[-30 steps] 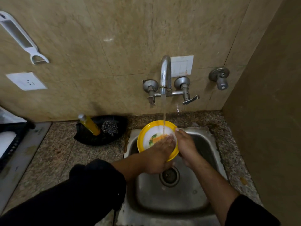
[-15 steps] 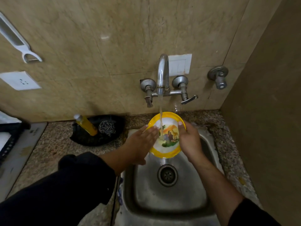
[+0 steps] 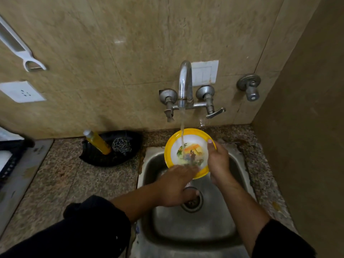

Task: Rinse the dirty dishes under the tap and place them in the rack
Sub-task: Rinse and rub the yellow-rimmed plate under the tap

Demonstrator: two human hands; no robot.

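Note:
A yellow-rimmed plate [image 3: 172, 146] with a colourful picture on its white centre is tilted under the running tap [image 3: 184, 84], over the steel sink [image 3: 195, 229]. My right hand [image 3: 217, 161] grips the plate's right rim, thumb over the edge. My left hand [image 3: 173, 187] lies with straight fingers rubbing the plate's lower face, where the water runs off. Water streams onto the plate's middle. A black rack [image 3: 11, 161] shows at the far left edge, mostly cut off.
A black tray [image 3: 115, 161] on the granite counter holds a yellow soap bottle [image 3: 97, 142] and a steel scrubber [image 3: 122, 146]. On the wall are a white peeler [image 3: 22, 51], a socket [image 3: 20, 91] and a spare valve [image 3: 249, 86]. A side wall closes the right.
My left hand slid from the plate's left side down to its lower edge. The plate stays under the stream, shifted slightly; my right hand keeps its hold on the rim.

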